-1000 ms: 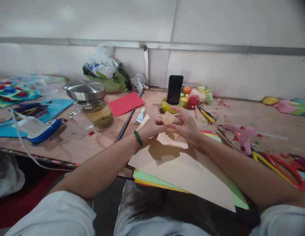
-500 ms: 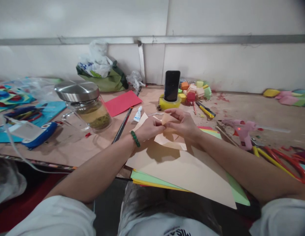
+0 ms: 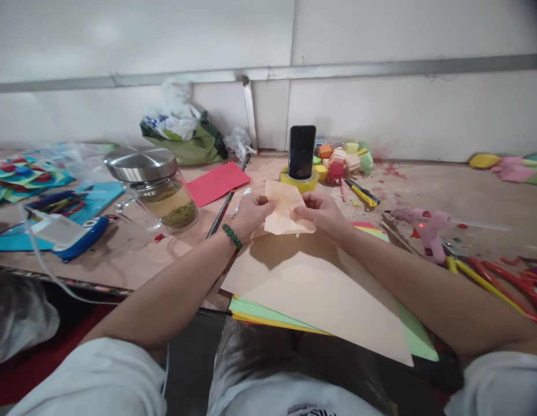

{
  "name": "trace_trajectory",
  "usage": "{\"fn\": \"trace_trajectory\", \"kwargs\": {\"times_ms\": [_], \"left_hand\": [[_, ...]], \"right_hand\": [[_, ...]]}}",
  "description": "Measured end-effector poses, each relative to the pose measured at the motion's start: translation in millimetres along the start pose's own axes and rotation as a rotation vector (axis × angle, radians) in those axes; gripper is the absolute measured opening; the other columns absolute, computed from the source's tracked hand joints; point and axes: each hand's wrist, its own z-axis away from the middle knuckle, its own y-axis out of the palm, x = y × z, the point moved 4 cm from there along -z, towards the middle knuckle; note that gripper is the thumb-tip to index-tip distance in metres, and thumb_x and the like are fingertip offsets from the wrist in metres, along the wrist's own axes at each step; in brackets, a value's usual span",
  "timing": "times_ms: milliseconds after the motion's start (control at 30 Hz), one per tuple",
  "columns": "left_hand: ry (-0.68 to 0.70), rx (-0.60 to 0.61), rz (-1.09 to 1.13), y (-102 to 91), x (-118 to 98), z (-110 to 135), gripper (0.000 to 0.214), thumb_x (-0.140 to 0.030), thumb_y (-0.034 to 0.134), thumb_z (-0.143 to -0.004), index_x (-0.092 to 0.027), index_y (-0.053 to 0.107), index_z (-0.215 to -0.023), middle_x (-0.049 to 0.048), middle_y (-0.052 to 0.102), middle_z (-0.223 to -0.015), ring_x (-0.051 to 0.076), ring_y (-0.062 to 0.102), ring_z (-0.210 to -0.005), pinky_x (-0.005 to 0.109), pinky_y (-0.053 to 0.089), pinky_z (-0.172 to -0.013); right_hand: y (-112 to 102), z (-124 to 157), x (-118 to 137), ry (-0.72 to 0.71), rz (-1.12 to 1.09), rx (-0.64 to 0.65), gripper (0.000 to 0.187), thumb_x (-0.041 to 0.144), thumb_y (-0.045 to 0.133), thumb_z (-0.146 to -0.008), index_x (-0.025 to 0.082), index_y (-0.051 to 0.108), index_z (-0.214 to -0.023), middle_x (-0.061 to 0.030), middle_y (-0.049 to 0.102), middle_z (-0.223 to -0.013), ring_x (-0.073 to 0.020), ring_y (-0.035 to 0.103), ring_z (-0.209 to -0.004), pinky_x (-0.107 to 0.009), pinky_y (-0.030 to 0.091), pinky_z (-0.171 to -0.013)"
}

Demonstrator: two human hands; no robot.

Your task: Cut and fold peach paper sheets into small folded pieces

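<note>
A small peach paper piece [image 3: 286, 209] with creases and angled edges is held up between my two hands. My left hand [image 3: 252, 215] pinches its left edge, thumb on the near face. On the opposite side, my right hand [image 3: 322, 212] grips the right edge, also with the thumb in front. The fingers behind the paper are partly hidden. Below lies a large peach sheet [image 3: 320, 289] on top of green and yellow sheets [image 3: 272, 315], with the hands' shadow falling across it.
Left of my hands stand a lidded glass jar of tea [image 3: 168, 208] and a red sheet [image 3: 218, 184]. A phone [image 3: 302, 151] leans upright in a yellow tape roll [image 3: 300, 184], beside small paper shapes [image 3: 337, 164]. To the right lie a cutter [image 3: 362, 193], a pink glue gun [image 3: 430, 231] and orange-handled scissors [image 3: 506, 283].
The peach paper piece has been turned and raised so its face shows more fully. My hands have moved apart to its two sides.
</note>
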Motion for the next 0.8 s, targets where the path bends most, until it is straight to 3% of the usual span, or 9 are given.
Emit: {"fn": "trace_trajectory", "kwargs": {"times_ms": [133, 233, 367, 567, 800], "left_hand": [[-0.070, 0.059, 0.035, 2.2, -3, -8, 0.006, -0.018, 0.068, -0.061, -0.013, 0.066, -0.061, -0.0010, 0.064, -0.057, 0.010, 0.055, -0.053, 0.021, 0.042, -0.051], [-0.124, 0.020, 0.085, 2.9, 3, -10, 0.005, -0.014, 0.069, -0.058, -0.013, 0.067, -0.063, -0.0004, 0.066, -0.058, 0.011, 0.058, -0.055, 0.022, 0.046, -0.053], [-0.151, 0.118, 0.279, 7.6, 13, -3, 0.017, -0.020, 0.077, -0.058, -0.012, 0.072, -0.072, 0.0062, 0.073, -0.069, 0.019, 0.067, -0.066, 0.029, 0.053, -0.064], [-0.096, 0.266, 0.284, 8.2, 14, 4, 0.032, -0.034, 0.082, -0.066, -0.010, 0.074, -0.086, 0.0102, 0.076, -0.081, 0.020, 0.070, -0.075, 0.030, 0.055, -0.070], [-0.019, 0.177, 0.154, 3.5, 16, 1, 0.036, -0.041, 0.083, -0.064, -0.011, 0.073, -0.081, 0.0074, 0.075, -0.077, 0.018, 0.068, -0.069, 0.030, 0.054, -0.068]], "right_hand": [[0, 1, 1, -0.036, 0.027, -0.022, 0.027, 0.033, 0.079, -0.060, 0.018, 0.067, -0.079, 0.0006, 0.069, -0.073, -0.0131, 0.060, -0.063, -0.026, 0.045, -0.058], [-1, -1, 1, -0.061, 0.052, -0.032, 0.025, 0.034, 0.077, -0.062, 0.018, 0.067, -0.079, 0.0008, 0.067, -0.072, -0.0129, 0.059, -0.065, -0.026, 0.044, -0.059], [-2, -2, 2, -0.110, 0.066, -0.028, 0.025, 0.038, 0.074, -0.067, 0.018, 0.067, -0.081, -0.0003, 0.068, -0.075, -0.0139, 0.059, -0.068, -0.028, 0.046, -0.063], [4, 2, 4, -0.137, 0.150, 0.055, 0.025, 0.042, 0.073, -0.071, 0.019, 0.065, -0.075, -0.0001, 0.064, -0.073, -0.0149, 0.058, -0.068, -0.028, 0.046, -0.062], [3, 4, 3, -0.089, 0.139, 0.013, 0.020, 0.031, 0.071, -0.066, 0.020, 0.061, -0.080, 0.0025, 0.061, -0.068, -0.0127, 0.055, -0.059, -0.025, 0.041, -0.053]]}}
